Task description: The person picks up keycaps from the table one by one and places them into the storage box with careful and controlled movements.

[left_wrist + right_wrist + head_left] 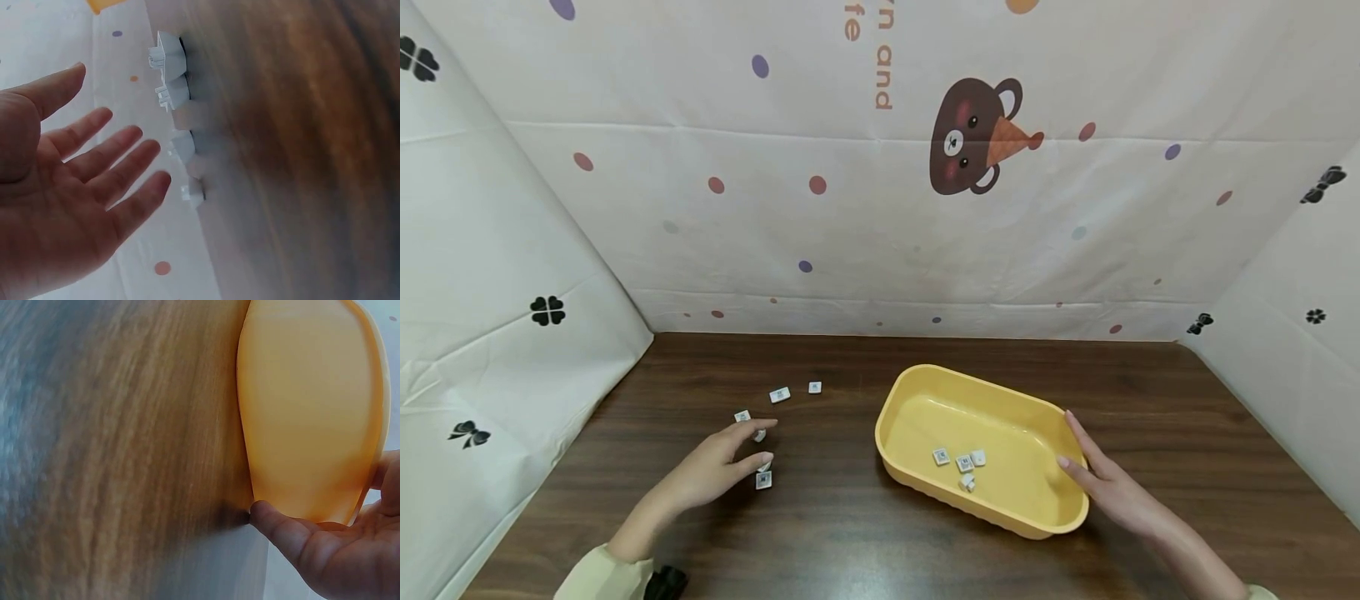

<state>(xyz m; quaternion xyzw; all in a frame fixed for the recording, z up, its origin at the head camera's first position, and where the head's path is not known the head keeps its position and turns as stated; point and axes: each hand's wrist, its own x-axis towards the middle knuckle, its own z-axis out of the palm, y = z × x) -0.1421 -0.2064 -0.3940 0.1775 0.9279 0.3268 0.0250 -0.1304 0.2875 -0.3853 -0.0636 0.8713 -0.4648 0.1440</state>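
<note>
My left hand [711,471] hovers palm down over the left of the table, fingers extended and loosely spread, with nothing between them. Close around its fingertips lie several small white keycap-like pieces [763,481], some partly hidden by the hand. The left wrist view shows white pieces [172,56] in a row beyond the fingers, small stems standing up from them. At the right end of a yellow plastic tray [1015,425], my right hand [1112,487] grips the rim, thumb over the inner side. More white pieces [964,463] sit inside the tray.
Farther back on the dark wood table [850,533] lie two more white pieces, one oblong [779,395] and one square [815,387]. A white printed sheet [880,233] rises behind the table, and similar sheets border both sides.
</note>
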